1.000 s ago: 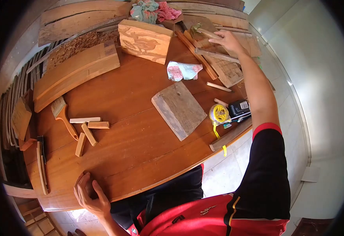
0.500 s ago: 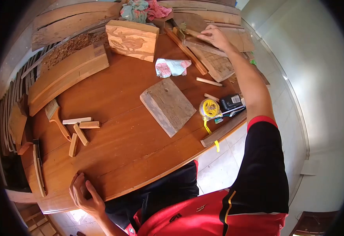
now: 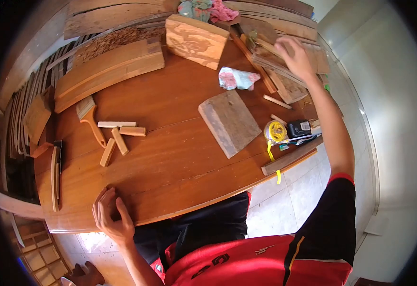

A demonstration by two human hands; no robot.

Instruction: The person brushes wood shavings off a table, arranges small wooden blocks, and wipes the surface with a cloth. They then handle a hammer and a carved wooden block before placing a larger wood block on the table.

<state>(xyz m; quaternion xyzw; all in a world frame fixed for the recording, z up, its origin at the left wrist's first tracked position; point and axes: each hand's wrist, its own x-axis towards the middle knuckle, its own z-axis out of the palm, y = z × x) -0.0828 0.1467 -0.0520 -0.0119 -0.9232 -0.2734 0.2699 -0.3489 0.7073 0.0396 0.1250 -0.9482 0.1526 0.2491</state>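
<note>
My left hand [image 3: 114, 217] rests at the near edge of the table, fingers loosely curved and thumb apart, holding nothing. At the far right, my right hand [image 3: 296, 58] is beside the end of a wooden tool handle [image 3: 267, 46], with its fingers raised and apart. The handle lies by a stack of boards; its metal end is hard to make out. Near that hand are a long reddish wood strip [image 3: 258, 64] and a crumpled patterned cloth [image 3: 237, 78]. A rough wooden block [image 3: 231, 121] lies mid-table.
A carved wooden panel [image 3: 196, 42] stands at the back. A paintbrush [image 3: 90, 119] and several small wood sticks [image 3: 120, 140] lie left on the table [image 3: 170, 157]. A yellow tape measure [image 3: 275, 132] and a black box-shaped item [image 3: 299, 127] sit at the right edge.
The view has shifted, so everything appears farther right. My right hand's fingers have lifted and spread from the tool handle. My left hand stays at the table edge.
</note>
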